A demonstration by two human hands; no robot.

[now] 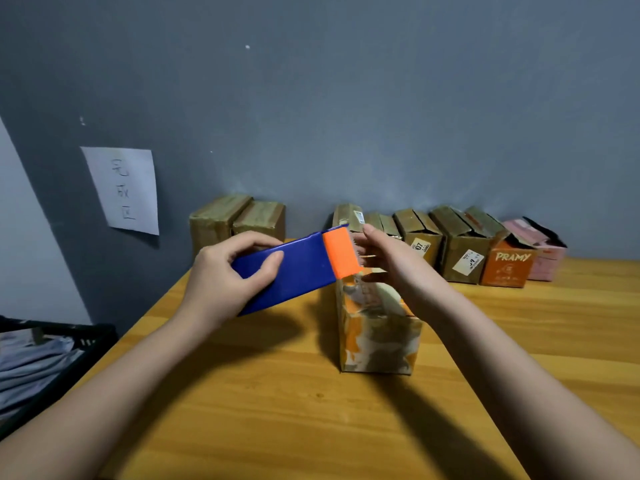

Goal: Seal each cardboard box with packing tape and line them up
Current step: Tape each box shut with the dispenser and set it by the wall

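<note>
The left hand is wrapped round the blue body of a tape dispenser, thumb on top, holding its orange front end over the top of the printed orange-and-cream box that stands in the middle of the wooden table. The right hand hovers just beyond that orange end with fingers loosely spread. It may be pulling a strip of clear tape taut, though no tape can be made out and I cannot tell whether anything is pinched.

To do this step well, the tape should be anchored a little way down the far side of the box, then drawn straight along the flap seam with steady tension. The free hand should press the flaps flat so the narrow box does not tip.

Unsealed brown cartons wait along the wall at right of centre, and two closed ones stand to their left.
</note>
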